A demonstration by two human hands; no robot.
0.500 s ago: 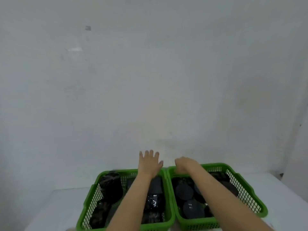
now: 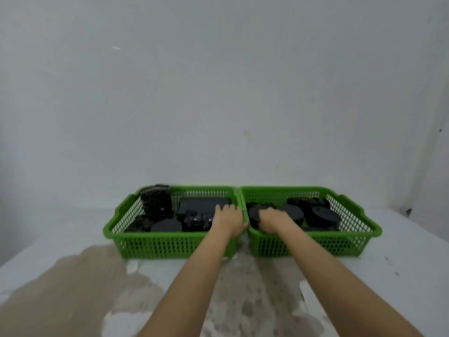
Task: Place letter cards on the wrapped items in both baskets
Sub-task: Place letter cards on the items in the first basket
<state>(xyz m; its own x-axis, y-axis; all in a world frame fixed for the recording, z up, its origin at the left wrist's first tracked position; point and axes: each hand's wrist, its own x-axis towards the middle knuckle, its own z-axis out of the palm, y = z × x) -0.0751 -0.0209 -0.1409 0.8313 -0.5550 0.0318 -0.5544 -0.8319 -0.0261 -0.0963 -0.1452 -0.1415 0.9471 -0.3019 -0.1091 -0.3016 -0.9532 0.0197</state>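
Note:
Two green mesh baskets stand side by side, the left basket and the right basket. Both hold black wrapped items: a tall bundle, a flat block and a disc on the left, several round ones on the right. My left hand lies at the left basket's right end, fingers apart over the items, thumb at the rim between the baskets. My right hand is inside the right basket, fingers curled down over a round wrapped item. No letter card is visible.
The baskets sit on a white table with a worn brown patch in front of them. A plain white wall rises right behind. The table's right edge runs near the right basket.
Both hands have pulled back from the baskets' far rims and dropped lower, onto the items near the shared wall. The view now looks further down at the table.

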